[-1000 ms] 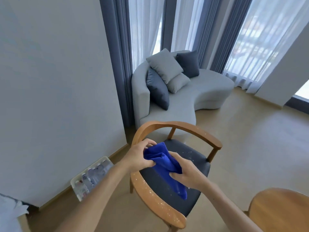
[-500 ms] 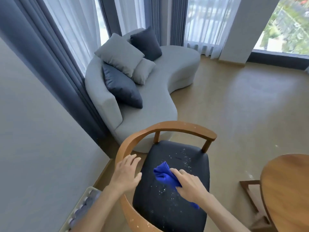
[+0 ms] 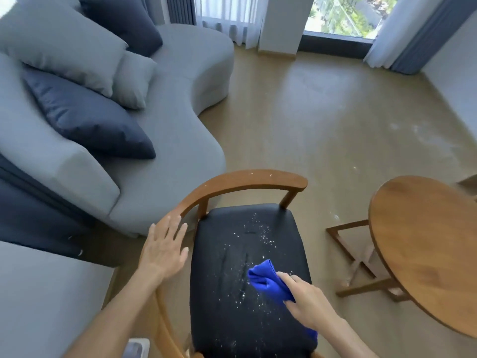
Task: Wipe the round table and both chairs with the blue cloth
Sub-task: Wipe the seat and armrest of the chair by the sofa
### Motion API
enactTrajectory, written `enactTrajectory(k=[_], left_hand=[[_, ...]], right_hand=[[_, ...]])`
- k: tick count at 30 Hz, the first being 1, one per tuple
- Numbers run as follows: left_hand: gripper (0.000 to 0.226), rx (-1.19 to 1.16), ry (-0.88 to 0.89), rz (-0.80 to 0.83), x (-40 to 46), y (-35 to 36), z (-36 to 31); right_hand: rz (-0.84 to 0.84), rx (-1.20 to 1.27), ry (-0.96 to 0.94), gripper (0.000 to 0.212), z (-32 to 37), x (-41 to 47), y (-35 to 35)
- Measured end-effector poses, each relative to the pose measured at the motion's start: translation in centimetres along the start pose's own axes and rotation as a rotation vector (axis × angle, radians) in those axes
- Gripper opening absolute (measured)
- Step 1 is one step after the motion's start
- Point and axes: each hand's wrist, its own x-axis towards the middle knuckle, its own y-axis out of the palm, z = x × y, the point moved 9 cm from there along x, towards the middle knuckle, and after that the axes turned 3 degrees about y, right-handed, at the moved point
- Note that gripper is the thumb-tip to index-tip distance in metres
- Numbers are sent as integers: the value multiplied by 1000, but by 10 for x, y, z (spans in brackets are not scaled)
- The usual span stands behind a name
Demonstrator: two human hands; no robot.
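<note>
The right hand (image 3: pixel 308 303) has carried the cloth (image 3: pixel 268 281) lower onto the chair (image 3: pixel 247 182) seat, toward 5 o'clock, gripping it bunched among white specks. The left hand (image 3: pixel 165 248), fingers spread flat, rests on the armrest at 9 o'clock. The bench (image 3: pixel 428 244) stands at 3 o'clock.

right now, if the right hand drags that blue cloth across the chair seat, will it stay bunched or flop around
Probably floppy: the blue cloth sags in soft folds under the right hand. It looks light, so it should glide easily over the smooth dark chair seat. The loose tail may trail and smear the white specks.
</note>
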Motion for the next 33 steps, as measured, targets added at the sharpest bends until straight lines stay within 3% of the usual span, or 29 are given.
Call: enactTrajectory(k=[7, 11, 17, 19, 22, 30, 33], left_hand=[[66, 114, 167, 83, 67, 40, 17], [68, 103, 267, -78, 77, 50, 14], [73, 73, 261, -142, 90, 57, 18], [71, 85, 271, -156, 91, 61, 19], [69, 83, 273, -166, 92, 64, 22], [72, 98, 245, -130, 94, 62, 21], [72, 111, 227, -120, 94, 61, 21]], right_hand=[[-67, -33, 47, 59, -14, 84, -8], [-190, -100, 12, 61, -21, 150, -36], [-473, -264, -87, 70, -15, 235, -50], [-359, -324, -98, 76, -18, 257, -20], [-152, -413, -165, 63, -30, 268, 37], [-189, -506, -375, 85, -44, 293, 55], [-264, -530, -392, 75, -48, 303, 59]])
